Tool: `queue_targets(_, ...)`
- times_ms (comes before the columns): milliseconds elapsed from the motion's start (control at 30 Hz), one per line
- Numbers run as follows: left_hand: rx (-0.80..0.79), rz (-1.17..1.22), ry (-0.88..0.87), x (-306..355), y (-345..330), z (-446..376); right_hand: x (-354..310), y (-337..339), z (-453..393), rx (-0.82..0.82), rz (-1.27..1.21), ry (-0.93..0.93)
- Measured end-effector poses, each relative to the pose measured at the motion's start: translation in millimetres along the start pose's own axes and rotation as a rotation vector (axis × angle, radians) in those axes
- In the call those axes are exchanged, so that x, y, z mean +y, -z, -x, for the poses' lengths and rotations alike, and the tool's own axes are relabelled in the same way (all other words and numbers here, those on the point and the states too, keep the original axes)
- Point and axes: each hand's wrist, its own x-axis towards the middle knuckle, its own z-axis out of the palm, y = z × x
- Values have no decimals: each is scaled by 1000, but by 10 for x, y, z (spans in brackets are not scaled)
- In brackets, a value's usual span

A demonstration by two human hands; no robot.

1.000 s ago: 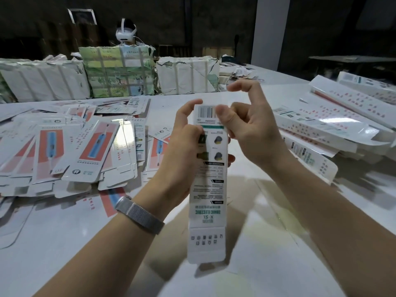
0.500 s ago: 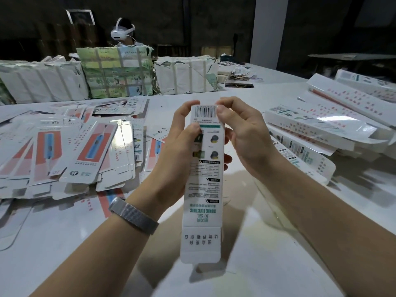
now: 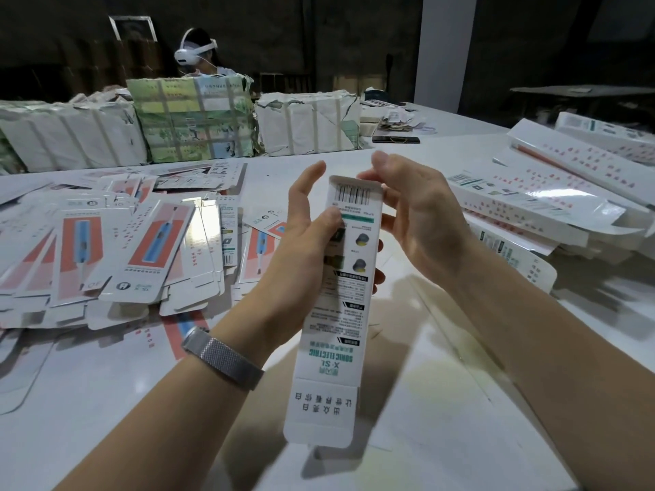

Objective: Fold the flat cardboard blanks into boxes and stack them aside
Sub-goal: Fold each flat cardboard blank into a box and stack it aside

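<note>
Two hands work on one long narrow box (image 3: 336, 306) held upright above the white table (image 3: 460, 419); the head camera is the only view. The left hand (image 3: 301, 249) grasps the upper part of the box, thumb on the printed face and fingers wrapped behind it. The right hand (image 3: 418, 221) is relaxed and unclenched, its fingers reaching behind the top end by the barcode and touching the top flap; whether they pinch anything there cannot be seen.

The step in hand looks like closing the top end. To do it well, the left hand should keep the tube square rather than squashed, while the right folds the small side flaps in first and then tucks the top flap cleanly into the slot. The bottom flap (image 3: 324, 416) hangs straight down, not yet folded, so that end seems left to do.

On the left lies a spread pile of flat blanks (image 3: 106, 249), some overlapping. On the right sits a heap of folded boxes (image 3: 553, 203), the likely place for this one. At the far edge stand wrapped bundles (image 3: 198, 122), with a person in a headset (image 3: 195, 51) behind them. Nothing blocks the path to the right-hand heap.
</note>
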Motion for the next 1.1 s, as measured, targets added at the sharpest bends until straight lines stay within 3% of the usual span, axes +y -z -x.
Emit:
queue_targets(233,-37,-111,-44,8,-15,29,-15,50,5,-66,36,-51)
queue_targets(500,-94,-77,-44,-15,-17,38,-41,19,33,94,75,75)
queue_targets(700,-117,-25,-40,-22,-14,25,-64,30,35,110,80,74)
queue_targets(1100,-113,-42,-41,2,30,41,-84,218,-14,-117,102,8)
